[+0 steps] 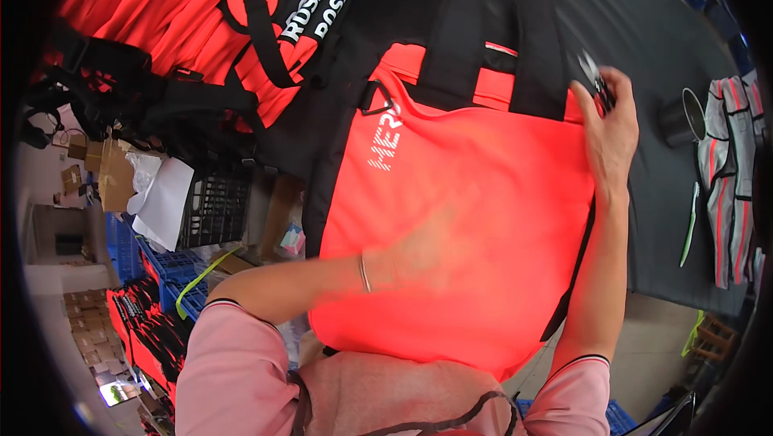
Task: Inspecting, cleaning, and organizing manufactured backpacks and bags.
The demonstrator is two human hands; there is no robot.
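A bright red-orange backpack [475, 170] with white lettering lies on the dark table, its bottom edge toward my body. Two wide black shoulder straps [541, 49] stretch away from its top edge, and a black ring [375, 98] sits at its upper left corner. My left hand [431, 251] is over the middle of the red panel, smeared by motion, so its fingers cannot be made out. At the upper right corner of the backpack, my right hand [609, 126] is closed around small thread snips [594, 78], their blades pointing up and away.
Red and black bags [169, 13] are piled at the far left. Nearer stand a black plastic crate [213, 206], a cardboard box [115, 174] and blue crates [173, 263]. On the right lie a metal cup [684, 118], a green-and-white toothbrush [690, 223] and grey striped straps [729, 178].
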